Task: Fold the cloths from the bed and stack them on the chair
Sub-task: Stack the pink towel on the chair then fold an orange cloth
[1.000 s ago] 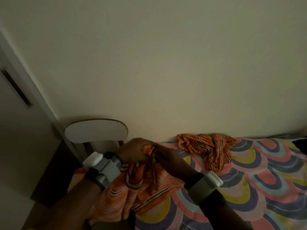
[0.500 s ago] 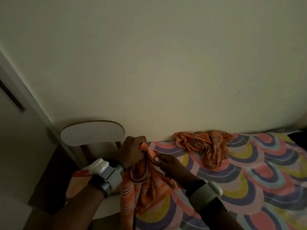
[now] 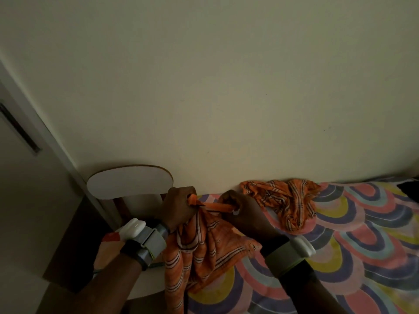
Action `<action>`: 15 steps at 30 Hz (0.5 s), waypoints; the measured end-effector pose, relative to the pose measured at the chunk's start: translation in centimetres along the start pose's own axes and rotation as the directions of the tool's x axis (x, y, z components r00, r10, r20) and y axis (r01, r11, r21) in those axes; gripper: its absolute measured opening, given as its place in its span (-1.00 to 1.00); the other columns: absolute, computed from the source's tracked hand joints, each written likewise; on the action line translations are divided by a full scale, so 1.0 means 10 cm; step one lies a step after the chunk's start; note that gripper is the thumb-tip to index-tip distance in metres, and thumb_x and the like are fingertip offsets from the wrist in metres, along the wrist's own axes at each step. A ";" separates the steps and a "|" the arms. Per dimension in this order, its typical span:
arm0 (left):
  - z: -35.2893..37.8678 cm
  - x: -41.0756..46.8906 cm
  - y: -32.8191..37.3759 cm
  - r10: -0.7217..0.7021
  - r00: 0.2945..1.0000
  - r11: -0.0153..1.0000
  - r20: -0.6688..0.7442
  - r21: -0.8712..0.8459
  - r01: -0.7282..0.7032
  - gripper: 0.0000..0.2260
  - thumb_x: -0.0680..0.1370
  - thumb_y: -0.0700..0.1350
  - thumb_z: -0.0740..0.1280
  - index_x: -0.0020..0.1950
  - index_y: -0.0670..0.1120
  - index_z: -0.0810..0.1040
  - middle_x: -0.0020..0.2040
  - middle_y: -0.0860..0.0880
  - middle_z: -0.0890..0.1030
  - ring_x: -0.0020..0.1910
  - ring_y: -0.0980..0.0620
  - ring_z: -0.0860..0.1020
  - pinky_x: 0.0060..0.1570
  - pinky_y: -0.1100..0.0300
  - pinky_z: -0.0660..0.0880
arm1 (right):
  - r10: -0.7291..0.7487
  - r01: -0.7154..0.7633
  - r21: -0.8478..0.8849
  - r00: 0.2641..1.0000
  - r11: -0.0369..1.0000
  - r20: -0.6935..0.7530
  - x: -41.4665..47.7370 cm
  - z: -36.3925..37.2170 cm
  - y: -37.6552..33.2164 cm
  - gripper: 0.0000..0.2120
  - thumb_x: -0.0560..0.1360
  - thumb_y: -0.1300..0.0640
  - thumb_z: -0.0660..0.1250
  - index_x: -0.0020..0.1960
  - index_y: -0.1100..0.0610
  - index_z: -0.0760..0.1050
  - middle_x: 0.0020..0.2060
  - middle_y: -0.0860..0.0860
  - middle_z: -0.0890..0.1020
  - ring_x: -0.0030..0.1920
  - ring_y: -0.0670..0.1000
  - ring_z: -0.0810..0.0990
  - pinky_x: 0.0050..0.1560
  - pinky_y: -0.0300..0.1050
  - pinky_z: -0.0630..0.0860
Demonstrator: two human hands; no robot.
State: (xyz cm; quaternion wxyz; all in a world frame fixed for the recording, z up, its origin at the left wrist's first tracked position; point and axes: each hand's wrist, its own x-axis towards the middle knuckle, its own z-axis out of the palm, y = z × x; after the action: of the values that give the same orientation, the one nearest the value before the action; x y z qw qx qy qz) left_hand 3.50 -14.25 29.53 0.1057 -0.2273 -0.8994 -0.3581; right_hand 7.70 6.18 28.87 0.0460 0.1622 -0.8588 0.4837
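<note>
Head view: left hand (image 3: 175,208), right hand (image 3: 243,210) pinch cloth (image 3: 204,250) edge; rest hangs below.

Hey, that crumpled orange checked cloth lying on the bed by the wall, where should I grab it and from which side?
Probably pinch a raised fold of the crumpled cloth, coming down from above on your near side. The wall closes off its far side, and the bunched folds stand up off the bedsheet, giving fingers something to close round.
</note>
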 end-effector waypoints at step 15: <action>0.03 0.02 -0.04 -0.008 0.998 1.000 0.062 0.002 0.008 -0.75 0.33 0.19 0.17 -0.45 0.07 0.32 -0.50 0.14 0.39 -0.48 0.17 0.41 -0.47 0.38 0.19 | 0.079 -0.089 -0.021 0.954 0.996 -0.290 -0.07 0.12 0.05 -0.92 0.54 0.09 0.28 -0.07 0.04 0.54 -0.15 -0.09 0.60 -0.13 -0.18 0.56 -0.18 -0.32 0.48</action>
State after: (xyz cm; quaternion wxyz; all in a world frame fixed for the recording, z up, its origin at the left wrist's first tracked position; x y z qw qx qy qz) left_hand 3.14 -14.22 29.13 0.0765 -0.2345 -0.9034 -0.3506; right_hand 8.33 5.61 27.68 0.1529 0.0523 -0.8570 0.4893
